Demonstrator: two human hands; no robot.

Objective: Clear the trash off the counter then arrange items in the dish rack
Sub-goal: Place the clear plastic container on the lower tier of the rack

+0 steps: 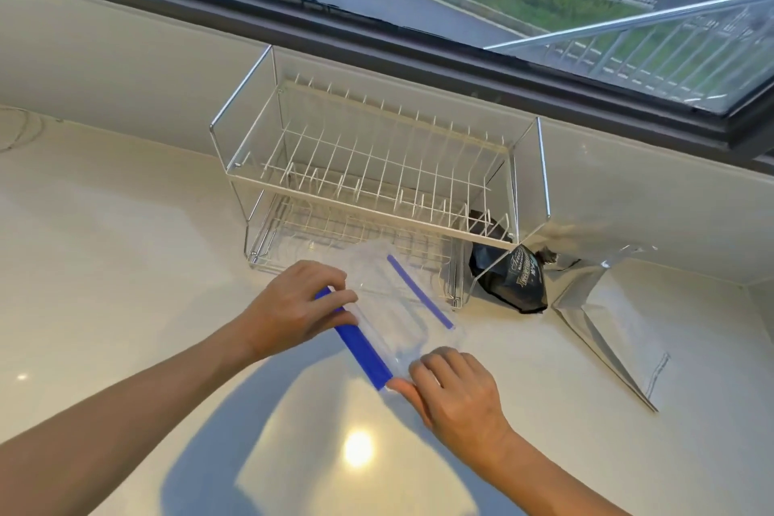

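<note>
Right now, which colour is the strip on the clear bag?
Blue strip, seen in the head view.

A clear plastic bag with blue strips along two edges, on a glossy cream counter. A white wire dish rack. A black packet with pale lettering. A dark brown window frame.

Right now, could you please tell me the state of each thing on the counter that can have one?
clear container with blue strips: lying on the counter in front of the rack, held at both ends.
left hand: grips the container's far end.
right hand: grips its near end.
dish rack: upright, both tiers without dishes.
black packet: crumpled, beside the rack's right end.
clear plastic bag: lying flat, crinkled.
</note>
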